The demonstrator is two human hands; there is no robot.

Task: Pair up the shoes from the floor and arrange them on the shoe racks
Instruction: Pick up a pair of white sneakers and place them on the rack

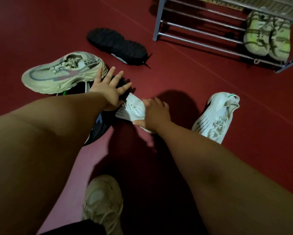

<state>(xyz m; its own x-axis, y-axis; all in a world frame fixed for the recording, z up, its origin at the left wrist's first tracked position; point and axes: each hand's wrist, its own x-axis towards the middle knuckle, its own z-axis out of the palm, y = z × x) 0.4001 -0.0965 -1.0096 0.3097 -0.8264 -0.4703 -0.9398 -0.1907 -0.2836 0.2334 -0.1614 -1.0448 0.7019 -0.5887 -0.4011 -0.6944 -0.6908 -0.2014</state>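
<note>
A white perforated shoe (130,107) is gripped on the red floor (193,78) by the right hand (156,114), whose fingers are curled over its upper and whose thumb is tucked beneath its edge. Its long axis runs diagonally from upper left to lower right; the far end is hidden by the hand, so the toe direction cannot be told. Its knit surface is dotted with rows of small holes and crossed by soft white laces. The left hand (108,89) is spread flat, fingers straight and apart, over a dark shoe (98,129), with nothing grasped. A matching white shoe (215,116) lies well to the right, heel up-right. A chunky beige sneaker (64,73) is seen just beside the left hand, and a black shoe (116,45) lies sole-up beyond. A metal-barred shoe rack (201,31) holds a pale pair (266,36).
</note>
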